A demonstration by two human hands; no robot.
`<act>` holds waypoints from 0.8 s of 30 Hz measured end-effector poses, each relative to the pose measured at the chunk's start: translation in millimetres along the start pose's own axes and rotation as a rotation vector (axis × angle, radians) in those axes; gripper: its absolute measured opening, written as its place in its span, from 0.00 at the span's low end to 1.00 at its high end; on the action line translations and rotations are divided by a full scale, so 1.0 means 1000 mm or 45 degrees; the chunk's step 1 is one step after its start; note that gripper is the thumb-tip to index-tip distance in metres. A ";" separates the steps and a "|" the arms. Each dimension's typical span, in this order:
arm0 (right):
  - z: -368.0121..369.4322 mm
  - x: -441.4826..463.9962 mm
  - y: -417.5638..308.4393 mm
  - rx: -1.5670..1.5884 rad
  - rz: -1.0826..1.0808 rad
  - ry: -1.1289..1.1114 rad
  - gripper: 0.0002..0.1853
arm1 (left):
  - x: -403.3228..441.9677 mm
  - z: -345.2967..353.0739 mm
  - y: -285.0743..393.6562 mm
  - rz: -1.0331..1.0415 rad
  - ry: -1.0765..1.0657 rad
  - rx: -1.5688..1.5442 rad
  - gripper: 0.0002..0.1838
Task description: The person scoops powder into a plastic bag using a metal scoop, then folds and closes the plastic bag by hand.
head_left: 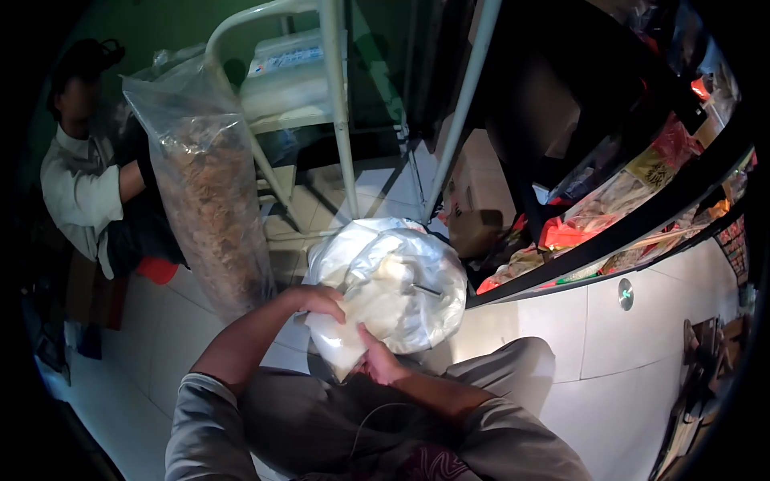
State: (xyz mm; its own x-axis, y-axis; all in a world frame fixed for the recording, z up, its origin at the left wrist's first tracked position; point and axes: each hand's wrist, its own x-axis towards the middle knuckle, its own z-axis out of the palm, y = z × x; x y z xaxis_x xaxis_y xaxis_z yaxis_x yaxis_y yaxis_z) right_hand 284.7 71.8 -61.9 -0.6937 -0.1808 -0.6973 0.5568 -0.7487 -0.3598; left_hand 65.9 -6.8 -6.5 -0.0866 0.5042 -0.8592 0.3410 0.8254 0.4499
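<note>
At the far left we see another person in a pale shirt [76, 180], beside a tall clear plastic sack of brown, flaky-looking pieces [208, 192]; we see neither of the person's own hands on it.

Next comes the left hand [321, 303], its grip closed on the upper side of a small translucent plastic bag [332, 335]. This bag is at the near-left edge of a round, white, crumpled plastic bag with its mouth spread wide [443, 260]. The right hand [380, 359] has its grip clamped on the small bag's lower right side.

We judge the work partway along: the small bag appears to have whitish matter in it already, while pale material [391, 298] remains inside the white bag, so that part looks unfinished. We see no tie or seal on the small bag, but cannot tell whether its mouth is shut. It looks soft, cloudy and slightly bulging, tapering downward and tilted between the two hands.

Right of these, a thin dark rod [426, 290] lies in the white bag, apart from both hands. Farther right, a shelf of colourful packets [634, 196] stands untouched.
</note>
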 end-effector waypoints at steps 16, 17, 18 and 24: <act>0.014 -0.004 -0.035 0.303 -0.416 0.079 0.30 | 0.002 -0.011 0.010 0.571 0.173 -0.651 0.26; 0.010 0.000 -0.039 0.318 -0.446 0.093 0.29 | 0.001 -0.013 0.012 0.572 0.196 -0.724 0.25; 0.008 0.001 -0.043 0.331 -0.477 0.107 0.29 | -0.005 -0.015 0.019 0.573 0.218 -0.798 0.25; 0.006 -0.003 -0.053 0.417 -0.484 0.117 0.30 | -0.011 -0.019 0.028 0.492 0.171 -0.901 0.26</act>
State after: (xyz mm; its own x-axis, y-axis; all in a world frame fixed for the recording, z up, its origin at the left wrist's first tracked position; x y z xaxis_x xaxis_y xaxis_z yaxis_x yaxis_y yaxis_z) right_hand 254.3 108.2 -37.4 -0.7679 0.1891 -0.6120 0.0901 -0.9140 -0.3956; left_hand 58.3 15.5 20.3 -0.2107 0.7750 -0.5958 -0.2980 0.5295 0.7942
